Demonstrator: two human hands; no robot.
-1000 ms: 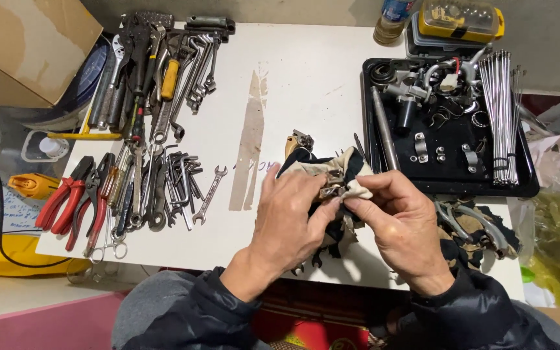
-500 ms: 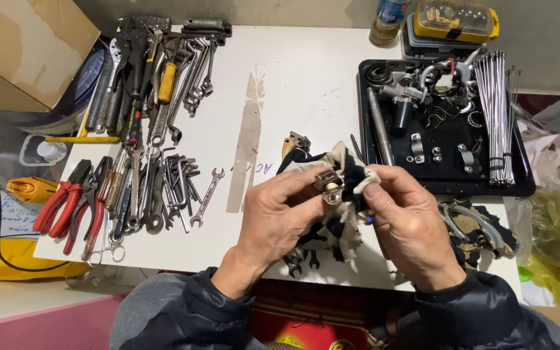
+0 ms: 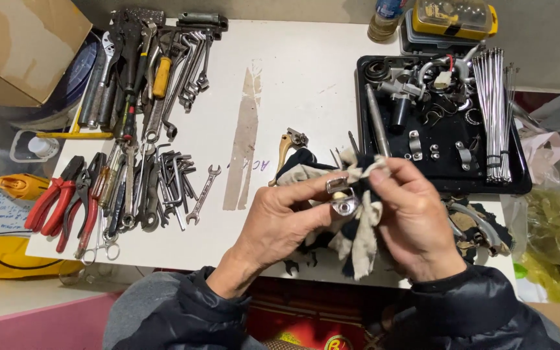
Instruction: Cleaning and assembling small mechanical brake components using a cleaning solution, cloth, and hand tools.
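Head view looks down on a white table where a person works with both hands. Left hand holds a small metal part, shiny and rounded, with thumb and fingers closed around it, just above the near edge of the table. Right hand pinches a rag, dark and pale in patches, and presses it against the same part; its fingers are closed on the cloth. The rag hangs down loose between the two hands.

The part looks stiff and rather light for one hand, but its polished surface is probably slippery, more so if it is oily. A firm hold on its sides, as the left hand has now, seems the safe place. The rag is soft and limp, so it gives grip anywhere when it is bunched.

On the left lie wrenches, red pliers and hex keys. A black tray with spokes and small fittings stands on the right, well apart from the hands.
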